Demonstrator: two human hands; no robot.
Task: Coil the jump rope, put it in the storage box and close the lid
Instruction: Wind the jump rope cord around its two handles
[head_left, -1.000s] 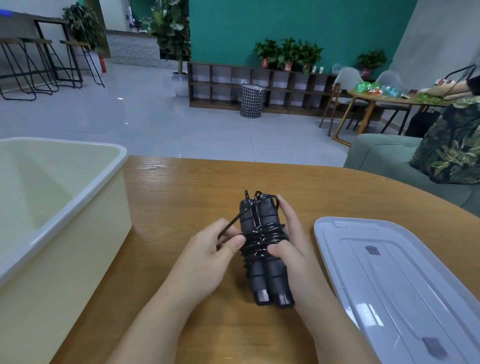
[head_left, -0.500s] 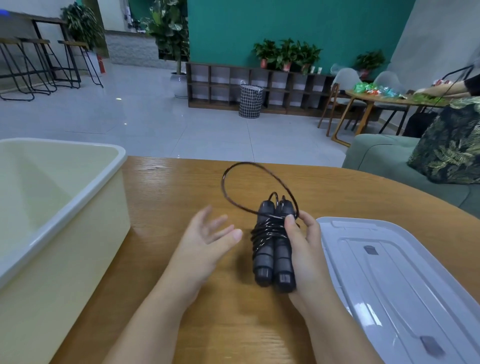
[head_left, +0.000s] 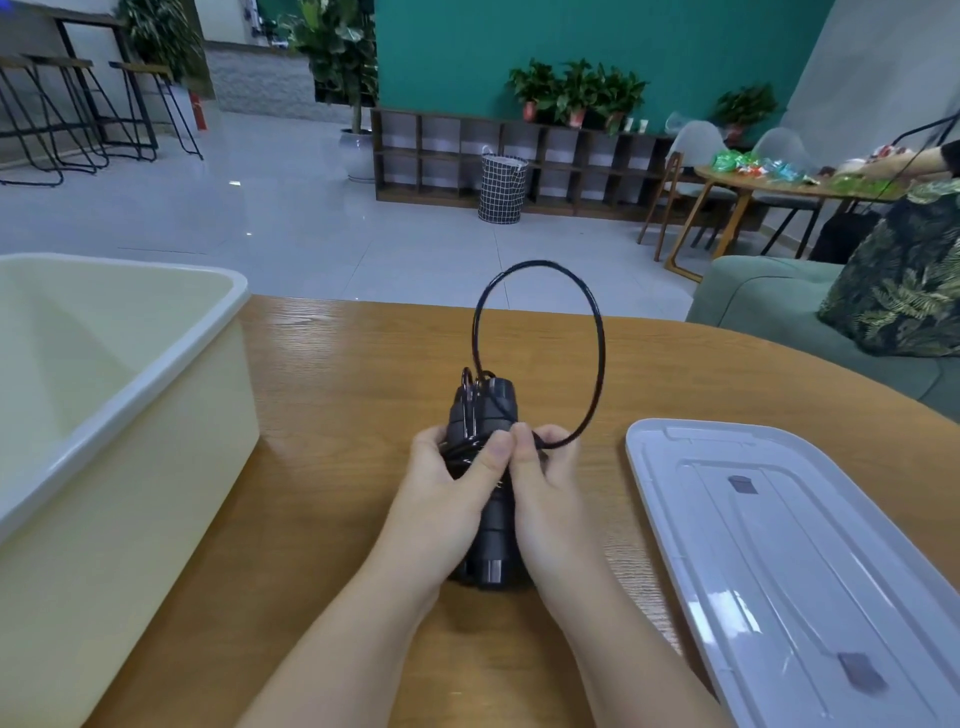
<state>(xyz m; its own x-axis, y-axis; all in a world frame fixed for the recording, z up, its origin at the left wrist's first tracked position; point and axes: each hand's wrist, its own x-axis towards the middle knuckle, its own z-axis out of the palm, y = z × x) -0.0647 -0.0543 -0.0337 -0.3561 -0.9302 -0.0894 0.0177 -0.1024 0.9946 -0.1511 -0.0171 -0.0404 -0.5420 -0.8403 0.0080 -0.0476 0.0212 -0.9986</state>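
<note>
Both forearms reach in from the bottom edge and meet at the middle of the round wooden bench (head_left: 332, 364). The left hand (head_left: 447, 478) wraps the left side of the black jump rope (head_left: 485, 410) — its two thick handles bundled side by side, pointing away from the person — with the thumb laid across the top. The right hand (head_left: 545, 478) closes on the right side of the same bundle, thumb pressed against the left thumb, and its fingers pinch the thin black cord where it leaves the wraps. From that pinch the cord rises in one open loop (head_left: 597, 343) that stands above the handles and curves back down to their far ends.

The hands cover the middle of the handles, so how many turns of cord lie there cannot be made out; only the far caps and the near ends show.

The open cream plastic storage box (head_left: 171, 364) stands at the left, cut off by the frame. The translucent grey-white plastic lid (head_left: 779, 545) lies flat at the right — apart from the box, its near corner out of view.
</note>
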